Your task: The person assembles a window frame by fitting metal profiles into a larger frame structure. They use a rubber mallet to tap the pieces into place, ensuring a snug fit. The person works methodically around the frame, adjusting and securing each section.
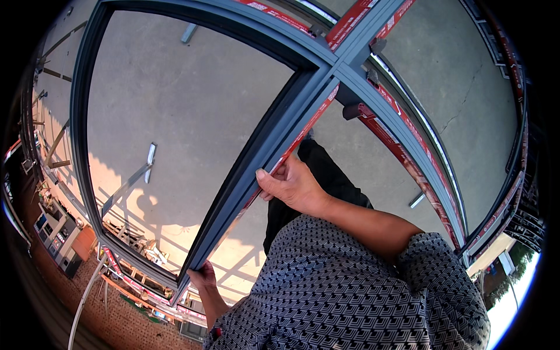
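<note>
A large dark grey metal window frame point(236, 166) spans the view, its bars crossing at the upper middle. My right hand point(291, 185) is closed on the edge of the slanting bar, thumb on top and the other fingers curled at the side. Beside it, red printed protective film point(306, 131) runs along that bar's edge. Lower down, my left hand point(202, 276) grips the same bar near its bottom end; part of its fingers is hidden behind the bar. More red film point(402, 153) lines the curved-looking bar to the right.
Below the frame lies a grey concrete floor point(175, 76), with sunlight and shadows at the lower left. Metal support legs point(150, 162) show through the opening. At left stand a machine-like grey unit point(58, 236) and a pale hose point(81, 309). Dark stacked profiles point(525, 204) are at far right.
</note>
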Demonstrator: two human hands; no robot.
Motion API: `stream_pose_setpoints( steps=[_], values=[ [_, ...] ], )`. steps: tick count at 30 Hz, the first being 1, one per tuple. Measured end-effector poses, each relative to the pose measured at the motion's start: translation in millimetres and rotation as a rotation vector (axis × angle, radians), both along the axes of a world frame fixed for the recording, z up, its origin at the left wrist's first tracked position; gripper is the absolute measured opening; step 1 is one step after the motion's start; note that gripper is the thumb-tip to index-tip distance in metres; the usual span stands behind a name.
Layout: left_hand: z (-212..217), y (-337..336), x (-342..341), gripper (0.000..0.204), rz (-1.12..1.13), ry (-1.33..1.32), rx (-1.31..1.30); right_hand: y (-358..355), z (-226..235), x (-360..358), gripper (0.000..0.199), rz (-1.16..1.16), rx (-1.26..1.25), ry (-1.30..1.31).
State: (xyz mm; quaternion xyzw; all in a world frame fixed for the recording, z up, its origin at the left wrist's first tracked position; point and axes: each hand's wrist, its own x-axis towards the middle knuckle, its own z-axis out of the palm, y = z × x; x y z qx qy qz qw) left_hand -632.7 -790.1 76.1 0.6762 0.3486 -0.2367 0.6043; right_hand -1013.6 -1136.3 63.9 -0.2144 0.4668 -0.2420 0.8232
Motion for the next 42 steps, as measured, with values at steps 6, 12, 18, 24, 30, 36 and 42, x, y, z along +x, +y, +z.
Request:
stream_pose_setpoints(
  steps=[6,12,18,24,30,36,42],
  values=[
    [-2,-8,-2,0.040,-0.028,-0.026,0.098,-2,-4,-2,0.044,0.035,-0.003,-0.017],
    [-1,-25,-11,0.025,-0.070,-0.034,0.229,-4,-4,-4,0.045,0.058,-0.011,-0.026],
    [-9,-26,-12,0.028,-0.031,-0.078,0.292,-3,-10,-5,0.044,0.044,-0.027,-0.076],
    [-8,-23,-9,0.027,-0.085,-0.044,0.312,-5,-7,-6,0.049,0.098,-0.025,0.028],
    [-12,1,11,0.053,-0.185,0.052,0.383,-4,-12,-10,0.057,0.158,-0.059,0.059],
    [-25,36,24,0.079,-0.502,-0.161,0.890,-8,1,-9,0.059,0.119,-0.080,0.047],
    [11,-73,-79,0.081,-1.338,-1.007,1.136,0,-8,-9,0.059,0.078,-0.115,0.075]
  ],
)
